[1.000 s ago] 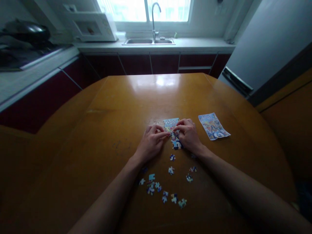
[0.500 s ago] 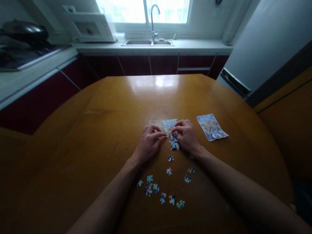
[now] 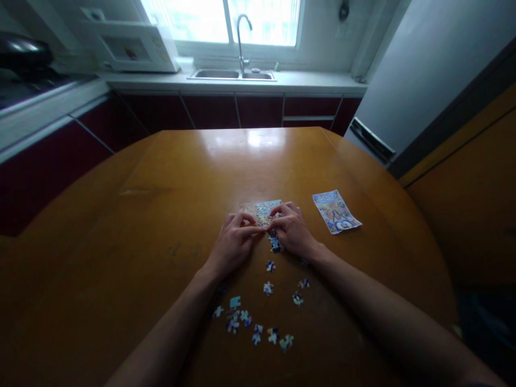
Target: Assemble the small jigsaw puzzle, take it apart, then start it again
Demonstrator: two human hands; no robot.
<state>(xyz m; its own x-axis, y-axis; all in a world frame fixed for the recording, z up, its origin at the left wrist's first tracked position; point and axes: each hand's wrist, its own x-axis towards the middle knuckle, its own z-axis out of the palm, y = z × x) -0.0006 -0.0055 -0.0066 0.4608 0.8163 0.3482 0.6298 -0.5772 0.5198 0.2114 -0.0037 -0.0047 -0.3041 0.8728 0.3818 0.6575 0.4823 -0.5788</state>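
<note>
A partly joined jigsaw puzzle [image 3: 267, 206] lies on the wooden table between my hands, its pale blue top edge facing away from me. My left hand [image 3: 236, 240] rests at its left side, with thumb and forefinger closed at the puzzle's edge. From the right, my right hand [image 3: 293, 232] covers part of the puzzle, its fingers bent and pinching at the middle. The small pieces under the fingertips are mostly hidden. A joined dark and blue section [image 3: 275, 244] shows below the fingers.
Several loose pieces lie nearer me, among them a white one [image 3: 268, 288], a plain blue one [image 3: 235, 302] and a greenish one [image 3: 286, 343]. A creased picture sheet [image 3: 336, 211] lies to the right. Beyond the table [image 3: 181, 172] are a sink [image 3: 217, 74] and a microwave [image 3: 129, 48].
The view has shifted, so the table and puzzle appear further left. My right fingers have come closer to my left fingertips over the puzzle. The loose pieces have stayed in place.
</note>
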